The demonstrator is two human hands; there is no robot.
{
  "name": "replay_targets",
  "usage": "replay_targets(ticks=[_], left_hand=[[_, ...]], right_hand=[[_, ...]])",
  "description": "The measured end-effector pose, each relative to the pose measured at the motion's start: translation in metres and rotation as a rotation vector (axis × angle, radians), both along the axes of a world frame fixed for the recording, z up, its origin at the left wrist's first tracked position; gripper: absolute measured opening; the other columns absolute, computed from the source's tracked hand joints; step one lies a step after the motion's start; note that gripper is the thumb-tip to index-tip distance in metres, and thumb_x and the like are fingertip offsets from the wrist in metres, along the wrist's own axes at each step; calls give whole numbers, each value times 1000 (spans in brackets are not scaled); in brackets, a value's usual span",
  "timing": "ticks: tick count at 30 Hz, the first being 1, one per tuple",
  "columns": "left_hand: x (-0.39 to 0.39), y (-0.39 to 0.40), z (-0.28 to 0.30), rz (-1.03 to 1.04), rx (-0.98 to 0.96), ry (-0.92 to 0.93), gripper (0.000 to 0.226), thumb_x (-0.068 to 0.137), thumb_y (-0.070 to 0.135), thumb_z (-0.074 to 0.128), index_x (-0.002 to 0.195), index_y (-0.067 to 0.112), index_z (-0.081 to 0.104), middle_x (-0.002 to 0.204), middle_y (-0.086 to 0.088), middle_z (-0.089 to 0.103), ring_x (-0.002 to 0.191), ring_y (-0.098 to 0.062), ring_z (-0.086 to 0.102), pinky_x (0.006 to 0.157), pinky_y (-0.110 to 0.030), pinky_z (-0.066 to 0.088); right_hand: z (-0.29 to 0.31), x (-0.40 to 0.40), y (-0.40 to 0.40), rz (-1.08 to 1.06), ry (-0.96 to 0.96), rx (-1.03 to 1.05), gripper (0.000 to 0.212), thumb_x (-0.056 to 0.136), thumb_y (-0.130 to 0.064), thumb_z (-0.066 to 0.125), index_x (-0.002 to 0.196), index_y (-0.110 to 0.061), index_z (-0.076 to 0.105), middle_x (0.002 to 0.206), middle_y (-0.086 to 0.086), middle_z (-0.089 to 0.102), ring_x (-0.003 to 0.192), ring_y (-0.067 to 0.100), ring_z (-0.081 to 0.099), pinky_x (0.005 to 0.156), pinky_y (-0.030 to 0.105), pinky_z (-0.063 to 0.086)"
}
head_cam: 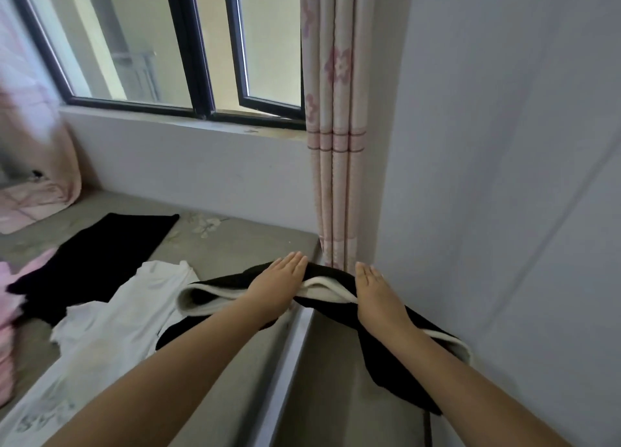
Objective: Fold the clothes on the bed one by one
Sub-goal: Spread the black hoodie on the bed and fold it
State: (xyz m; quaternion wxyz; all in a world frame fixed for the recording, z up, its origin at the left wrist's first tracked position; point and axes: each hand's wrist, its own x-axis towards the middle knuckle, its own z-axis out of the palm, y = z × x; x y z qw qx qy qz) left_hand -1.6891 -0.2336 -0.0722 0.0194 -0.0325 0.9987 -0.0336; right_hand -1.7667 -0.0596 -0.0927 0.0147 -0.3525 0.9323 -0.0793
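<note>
**Both palms flat on a black garment at the corner of the bed**

The person's left hand (280,280) lay with straight fingers pressed on top of a black garment with a white fleecy lining (331,290); the right hand (371,287) lay beside it in the same manner, fingers extended and together, holding nothing in a grip; both hands were released and flat, palms down. The garment was draped over the far right corner of the grey bed (235,245); one rolled end showing its white lining pointed left onto the mattress, while the other end hung down off the bed's edge beneath the right forearm, toward the pale wall (504,144).

Just left of the garment lay a white thin top (134,305), spread unevenly and partly overlapped by the black piece; beyond it stretched a flat black cloth (111,248), reaching toward the window side; a pink bundle of clothing (13,305) sat at the left edge of the view, touching the black cloth's near end. A pink patterned quilt (40,177) was heaped at the far left against the wall.

Directly behind the hands hung a pink flowered curtain (337,127), gathered into folds in the room's corner and reaching down to the bed's corner; to its left stood a dark-framed window (198,59), one pane swung partly open above a plain sill.
</note>
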Motion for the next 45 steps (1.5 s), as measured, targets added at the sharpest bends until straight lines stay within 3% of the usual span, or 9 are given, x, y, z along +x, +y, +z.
replay_targets(ticks=[13,18,23,28,32,35,40,43,45], left_hand=[[-169,-156,-43,265,5,-76,64,94,1,33,145,4,-6,155,-10,-4,143,-19,-4,114,-27,-1],[-238,-264,-75,307,18,-132,64,93,0,33,145,4,-4,155,-11,-4,143,-20,-4,114,-26,-2],[-314,-379,-88,244,-48,-64,64,93,0,33,145,7,-3,155,-9,-3,143,-19,-4,113,-26,-7],[-352,-451,-159,324,-45,-49,69,91,1,40,146,14,2,156,-4,4,143,-20,-1,112,-32,-8],[-335,-448,-248,474,102,-379,72,91,1,41,146,13,-2,156,-7,-1,143,-22,-4,115,-34,0],[-324,-435,-316,483,250,-506,74,92,5,42,146,14,-9,155,-5,-9,142,-19,-10,115,-33,-2],[-324,-415,-375,584,312,-433,73,94,13,34,139,13,-23,152,-5,-23,140,-19,-20,113,-34,-6],[-328,-413,-393,606,329,-407,67,95,18,26,133,13,-29,152,-6,-23,140,-20,-20,112,-34,-9],[-329,-411,-401,636,339,-384,65,95,18,23,128,15,-32,151,-5,-25,139,-19,-22,110,-34,-13]], right_hand=[[-34,-211,-178,295,-75,80,66,93,0,36,144,1,-5,155,15,4,143,26,5,115,30,4],[-56,-282,-293,294,-183,158,66,92,0,37,145,0,-2,151,13,21,141,26,16,112,33,19],[-64,-346,-399,233,-133,168,70,92,-10,47,145,0,3,147,17,28,135,29,27,107,35,30],[-138,-364,-464,282,-68,220,72,95,-18,43,144,-1,-7,154,19,4,143,31,6,115,41,11],[-230,-355,-468,391,-235,455,78,94,-28,46,146,-14,-11,155,10,-11,142,28,-12,112,53,-4],[-298,-364,-447,408,-370,615,91,87,-52,48,145,-22,-14,153,6,-21,140,30,-19,109,58,-8],[-355,-374,-420,491,-335,644,106,75,-71,46,128,-26,-34,133,4,-47,126,29,-41,106,58,-16],[-365,-371,-424,494,-323,607,106,75,-72,44,128,-20,-31,131,7,-46,117,32,-45,98,57,-26],[-371,-366,-425,496,-256,534,105,72,-71,49,135,-16,-14,140,13,-28,126,37,-30,97,60,-22]])
